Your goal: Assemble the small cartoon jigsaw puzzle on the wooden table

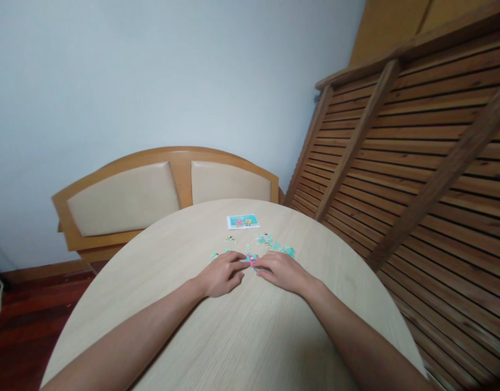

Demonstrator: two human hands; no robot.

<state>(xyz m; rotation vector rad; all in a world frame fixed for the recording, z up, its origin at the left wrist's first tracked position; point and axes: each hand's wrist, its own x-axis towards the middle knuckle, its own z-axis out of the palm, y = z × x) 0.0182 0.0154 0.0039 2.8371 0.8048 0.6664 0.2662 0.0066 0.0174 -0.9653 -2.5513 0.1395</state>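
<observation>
Between my two hands lies a small cluster of joined-looking pink and teal jigsaw puzzle pieces (252,260), flat on the round table (250,336). My left hand (225,272) rests at its left side, index fingertip at the pieces and thumb spread apart below. From the right, my right hand (281,270) reaches the same pieces with outstretched fingers and partly covers them. Loose teal pieces (288,251) are scattered just beyond the right hand. A few more greenish pieces (215,255) lie beyond the left hand. The single pieces are too small to make out well.
A picture card (243,221) with pink and yellow cartoon figures on teal lies farther back on the table. Behind the table is a wooden headboard (180,179) with cream panels against a pale wall. A slatted wooden panel (396,152) leans along the right side.
</observation>
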